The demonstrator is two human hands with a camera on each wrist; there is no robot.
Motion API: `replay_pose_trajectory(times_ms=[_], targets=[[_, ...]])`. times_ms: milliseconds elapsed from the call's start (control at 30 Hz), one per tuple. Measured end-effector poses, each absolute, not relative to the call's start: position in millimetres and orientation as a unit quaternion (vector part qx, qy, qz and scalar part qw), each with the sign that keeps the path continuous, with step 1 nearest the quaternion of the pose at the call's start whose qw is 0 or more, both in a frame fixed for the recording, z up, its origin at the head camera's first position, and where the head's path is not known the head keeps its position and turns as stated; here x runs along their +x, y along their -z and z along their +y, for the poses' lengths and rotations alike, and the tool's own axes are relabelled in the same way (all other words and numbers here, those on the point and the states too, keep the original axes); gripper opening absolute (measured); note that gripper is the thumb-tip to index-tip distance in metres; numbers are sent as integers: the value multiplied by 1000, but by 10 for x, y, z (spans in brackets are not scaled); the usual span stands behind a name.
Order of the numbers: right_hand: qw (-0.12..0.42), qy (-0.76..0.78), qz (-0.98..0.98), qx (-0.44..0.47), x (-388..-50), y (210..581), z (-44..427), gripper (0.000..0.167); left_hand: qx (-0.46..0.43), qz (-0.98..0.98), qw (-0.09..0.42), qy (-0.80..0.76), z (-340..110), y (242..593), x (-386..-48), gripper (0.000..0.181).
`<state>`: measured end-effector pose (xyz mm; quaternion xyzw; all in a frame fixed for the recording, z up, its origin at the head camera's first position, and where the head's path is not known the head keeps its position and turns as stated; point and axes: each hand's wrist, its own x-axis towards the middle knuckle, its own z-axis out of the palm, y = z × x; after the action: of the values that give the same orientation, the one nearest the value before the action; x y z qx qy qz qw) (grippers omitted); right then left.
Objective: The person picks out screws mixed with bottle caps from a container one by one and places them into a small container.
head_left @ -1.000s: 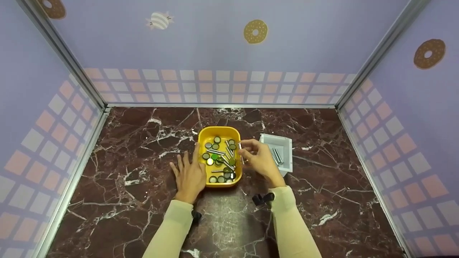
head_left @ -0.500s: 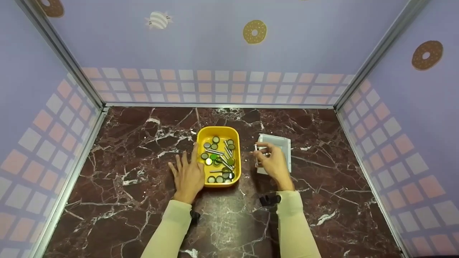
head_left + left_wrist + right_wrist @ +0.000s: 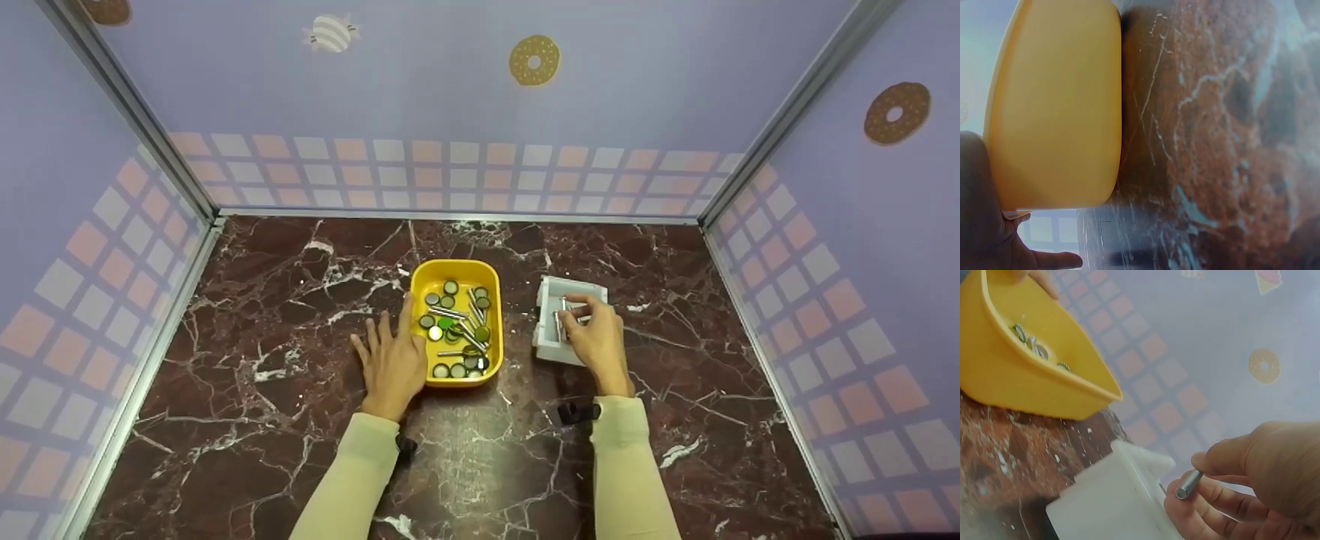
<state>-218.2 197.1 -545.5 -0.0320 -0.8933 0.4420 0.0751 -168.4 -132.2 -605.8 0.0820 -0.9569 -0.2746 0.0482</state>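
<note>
My left hand [image 3: 394, 367] rests at the left side of a yellow bin [image 3: 495, 360], fingers spread and straight, the thumb at the rim. Inside that bin lie several round bottle caps [image 3: 458, 370] and several thin silver metal rods [image 3: 448, 313]. Over the light grey bin [image 3: 551, 349] on the right, my right hand [image 3: 600, 337] pinches a short silver metal rod [image 3: 1189, 485] between thumb and fingers. The right wrist view shows the rod's round end. More metal in the grey bin is partly hidden by the hand.
Both bins stand on a dark red marbled table [image 3: 277, 420], with a strip of tabletop between them. Patterned lilac walls [image 3: 435, 97] enclose the back and both sides.
My right hand has carried the metal rod rightward, from the yellow bin's right edge to over the grey bin. The left hand stays at the yellow bin.
</note>
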Motion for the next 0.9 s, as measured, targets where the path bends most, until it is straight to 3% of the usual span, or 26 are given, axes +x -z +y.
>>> replay_pose_trajectory(times_ms=[367, 900], targets=[[120, -393, -912, -21, -2244, 5511, 2086, 32, 83, -956, 52, 278, -1319, 6049, -1682, 71], [94, -343, -935, -4, -2302, 5528, 2002, 33, 83, -957, 49, 272, -1322, 6050, -1689, 72]])
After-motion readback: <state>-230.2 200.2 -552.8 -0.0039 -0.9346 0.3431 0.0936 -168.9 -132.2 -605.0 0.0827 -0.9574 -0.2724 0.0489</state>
